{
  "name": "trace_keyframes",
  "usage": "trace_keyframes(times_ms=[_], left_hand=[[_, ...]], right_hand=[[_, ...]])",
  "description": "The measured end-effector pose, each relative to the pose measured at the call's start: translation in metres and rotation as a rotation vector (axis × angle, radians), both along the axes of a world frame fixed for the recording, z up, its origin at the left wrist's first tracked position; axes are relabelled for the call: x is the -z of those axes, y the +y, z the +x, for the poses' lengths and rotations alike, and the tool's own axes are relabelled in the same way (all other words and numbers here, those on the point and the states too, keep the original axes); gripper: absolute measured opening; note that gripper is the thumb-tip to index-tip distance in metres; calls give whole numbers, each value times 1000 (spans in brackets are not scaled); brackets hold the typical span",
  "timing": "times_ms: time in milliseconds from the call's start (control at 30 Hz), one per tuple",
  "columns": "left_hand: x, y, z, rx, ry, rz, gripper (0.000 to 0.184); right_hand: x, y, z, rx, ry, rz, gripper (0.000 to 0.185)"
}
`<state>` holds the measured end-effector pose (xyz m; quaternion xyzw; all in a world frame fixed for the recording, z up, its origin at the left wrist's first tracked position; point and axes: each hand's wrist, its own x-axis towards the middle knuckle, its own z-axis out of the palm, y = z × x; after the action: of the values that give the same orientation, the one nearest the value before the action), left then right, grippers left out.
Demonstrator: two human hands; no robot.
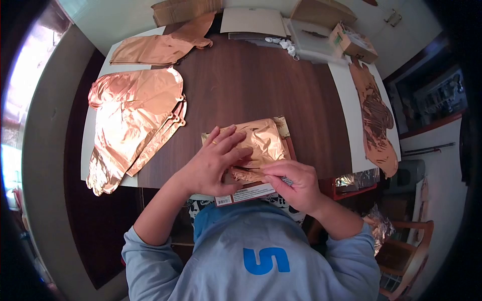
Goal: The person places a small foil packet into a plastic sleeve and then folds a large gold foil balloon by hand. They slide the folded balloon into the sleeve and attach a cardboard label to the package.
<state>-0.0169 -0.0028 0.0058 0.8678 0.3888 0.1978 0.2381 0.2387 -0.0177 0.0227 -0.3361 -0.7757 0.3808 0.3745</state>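
A folded copper-coloured foil balloon (267,140) lies on a printed flat package (246,194) at the table's front edge. Spread across the balloon's left part, my left hand (213,163) presses down with its fingers apart. My right hand (296,183) is closed in a pinch at the foil's near edge, where the foil is crumpled. The fingertips partly cover what they grip. Text and a barcode show along the package's near border, and its printed corners stick out beyond the foil.
Flat copper foil balloons (130,110) are stacked at the left, with another foil piece (165,44) behind them. A long foil balloon (374,118) lies along the right edge. At the back are a white box (253,22), white ribbon (287,46) and a small carton (354,42).
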Motion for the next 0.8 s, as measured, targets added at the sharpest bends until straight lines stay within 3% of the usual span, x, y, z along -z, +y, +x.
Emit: trace_keyframes(times_ms=[200, 400, 500, 600, 700, 800], left_hand=[[15, 2, 1, -53, -29, -1, 52], [15, 3, 2, -51, -37, 1, 51], [17, 4, 3, -56, -43, 7, 51], [14, 4, 3, -59, -37, -5, 51], [14, 4, 3, -59, -45, -12, 50], [13, 5, 3, -59, -45, -23, 50]], right_hand=[[1, 4, -3, -167, -33, 361, 25], [15, 10, 1, -33, -188, 543, 31], [11, 16, -5, 172, -273, 493, 41], [-8, 26, -12, 189, -445, 488, 51], [-12, 33, -13, 31, -465, 413, 57], [-7, 39, -14, -16, -482, 383, 43]])
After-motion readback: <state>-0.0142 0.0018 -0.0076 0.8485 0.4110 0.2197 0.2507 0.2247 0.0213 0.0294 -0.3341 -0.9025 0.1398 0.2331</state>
